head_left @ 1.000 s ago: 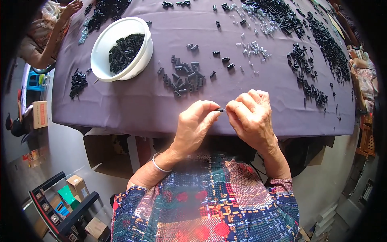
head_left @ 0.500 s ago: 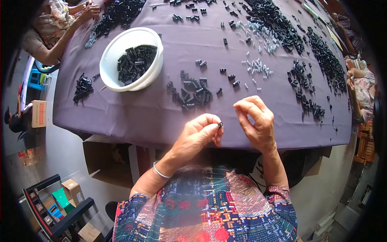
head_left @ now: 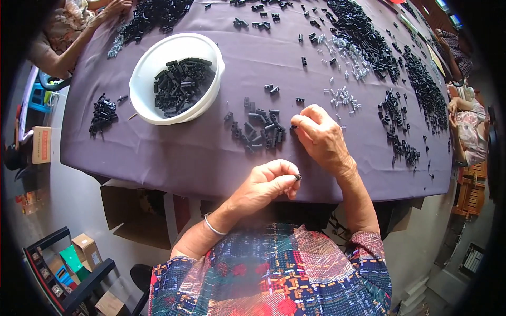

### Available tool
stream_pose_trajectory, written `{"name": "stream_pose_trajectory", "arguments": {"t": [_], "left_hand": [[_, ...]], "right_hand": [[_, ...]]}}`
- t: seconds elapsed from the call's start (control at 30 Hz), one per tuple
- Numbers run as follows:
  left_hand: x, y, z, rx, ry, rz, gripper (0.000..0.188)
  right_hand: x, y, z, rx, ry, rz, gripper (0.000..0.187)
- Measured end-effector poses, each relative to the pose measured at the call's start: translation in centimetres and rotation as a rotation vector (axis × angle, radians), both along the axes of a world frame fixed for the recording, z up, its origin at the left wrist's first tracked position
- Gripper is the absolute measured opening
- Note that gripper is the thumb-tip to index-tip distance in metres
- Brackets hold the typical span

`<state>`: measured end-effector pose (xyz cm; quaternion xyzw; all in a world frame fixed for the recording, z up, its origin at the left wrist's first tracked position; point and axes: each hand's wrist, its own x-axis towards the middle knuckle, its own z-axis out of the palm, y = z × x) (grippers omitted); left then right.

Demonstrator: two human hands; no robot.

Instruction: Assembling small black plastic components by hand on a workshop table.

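Note:
Close to the table's near edge, my left hand (head_left: 268, 184) pinches a small black plastic part (head_left: 298, 177) between thumb and forefinger. Farther out, my right hand (head_left: 322, 138) has its fingertips closed on another small black part (head_left: 293, 126) at the tabletop. Just left of those fingertips lies a loose group of short black tube-like pieces (head_left: 258, 129). One black piece (head_left: 300, 100) sits beyond the right hand. Small silvery springs (head_left: 343, 99) are scattered to its far right.
A white plastic tub (head_left: 135, 95) holding many black pieces stands left on the purple-grey cloth (head_left: 174, 158). Beside it is a small black pile (head_left: 104, 116). Large black heaps (head_left: 363, 39) spread at the far right. Other people's arms (head_left: 66, 60) rest at the table's sides.
My right hand has reached forward and left, its fingertips now at a black part on the table. The left hand still pinches its part. The whole view has shifted slightly.

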<state>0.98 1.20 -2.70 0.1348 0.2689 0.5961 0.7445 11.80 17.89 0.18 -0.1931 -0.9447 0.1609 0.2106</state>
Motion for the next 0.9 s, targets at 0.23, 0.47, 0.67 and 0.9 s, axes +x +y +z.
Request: {"name": "stream_pose_trajectory", "arguments": {"t": [0.23, 0.47, 0.67, 0.9], "left_hand": [[0.3, -0.1, 0.1, -0.021, 0.088, -0.001, 0.011], [0.8, -0.2, 0.8, -0.014, 0.238, 0.079, 0.013], [1.5, -0.3, 1.9, -0.086, 0.358, 0.107, 0.012], [2.1, 0.2, 3.1, -0.097, 0.617, 0.167, 0.014]], "right_hand": [[1.1, -0.5, 0.5, -0.198, 0.05, -0.023, 0.016], [4.4, -2.7, 1.6, -1.237, 0.252, -0.205, 0.01], [6.0, -4.2, 1.5, -1.203, 0.34, -0.274, 0.01], [7.2, -5.2, 2.0, -1.133, 0.365, -0.22, 0.012]]}}
